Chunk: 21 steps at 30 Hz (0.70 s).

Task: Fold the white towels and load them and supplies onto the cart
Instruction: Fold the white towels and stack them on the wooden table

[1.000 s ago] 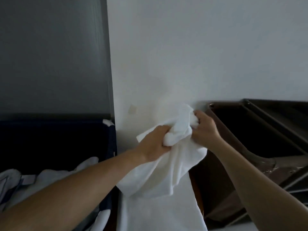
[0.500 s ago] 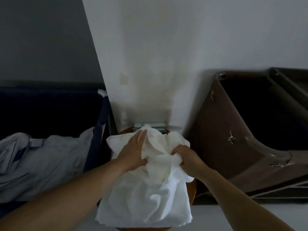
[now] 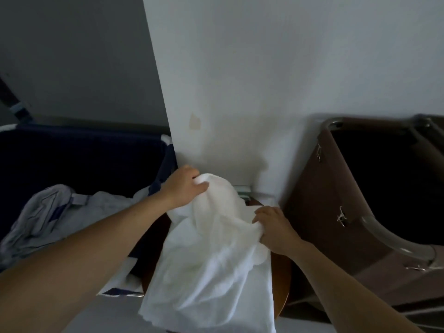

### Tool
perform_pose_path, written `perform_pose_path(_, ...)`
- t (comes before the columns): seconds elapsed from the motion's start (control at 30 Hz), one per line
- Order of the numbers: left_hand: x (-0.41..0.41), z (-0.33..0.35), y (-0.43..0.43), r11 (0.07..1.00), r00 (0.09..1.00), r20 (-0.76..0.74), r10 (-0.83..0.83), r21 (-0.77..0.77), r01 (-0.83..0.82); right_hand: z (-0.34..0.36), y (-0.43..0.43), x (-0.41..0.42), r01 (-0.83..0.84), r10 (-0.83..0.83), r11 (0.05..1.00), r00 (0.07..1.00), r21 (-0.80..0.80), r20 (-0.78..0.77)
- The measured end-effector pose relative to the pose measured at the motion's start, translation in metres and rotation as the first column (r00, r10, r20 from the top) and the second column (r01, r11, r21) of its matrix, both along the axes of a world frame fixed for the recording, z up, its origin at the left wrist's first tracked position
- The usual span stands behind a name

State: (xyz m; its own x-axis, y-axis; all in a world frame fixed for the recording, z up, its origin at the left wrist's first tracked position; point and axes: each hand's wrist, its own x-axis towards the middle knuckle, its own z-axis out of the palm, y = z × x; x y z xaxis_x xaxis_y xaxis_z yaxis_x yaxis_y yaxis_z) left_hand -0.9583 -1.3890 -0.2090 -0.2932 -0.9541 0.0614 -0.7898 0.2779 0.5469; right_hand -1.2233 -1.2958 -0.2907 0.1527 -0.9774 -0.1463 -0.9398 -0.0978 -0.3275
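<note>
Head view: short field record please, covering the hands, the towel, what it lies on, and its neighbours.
left hand: grips the white towel at its far edge
right hand: grips the towel's right side
towel state: crumpled, unfolded, draped over a round wooden surface
left of it: dark blue hamper holding pale linen
right of it: brown bin, inside dark

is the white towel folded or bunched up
Bunched up: the towel lies crumpled on the wooden table, left hand and right hand gripping it.
</note>
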Motion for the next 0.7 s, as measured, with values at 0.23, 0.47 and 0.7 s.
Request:
perform_pose_path(0.23,0.008,0.038,0.008,0.994,0.955,-0.274,-0.11,-0.056,0.098,0.053,0.0,0.031,0.143,-0.037,0.96,0.915,-0.239,0.402)
perform_pose_path(0.47,0.018,0.028,0.022,0.946,0.958,0.126,-0.258,0.232,0.225,0.083,0.006,0.055,0.176,-0.053,0.885,0.958,-0.431,0.282)
perform_pose_path(0.7,0.013,0.011,0.048,0.823,0.885,0.058,-0.463,0.4,0.404,0.103,0.009,0.058,0.235,-0.038,0.854,0.918,-0.465,0.394)
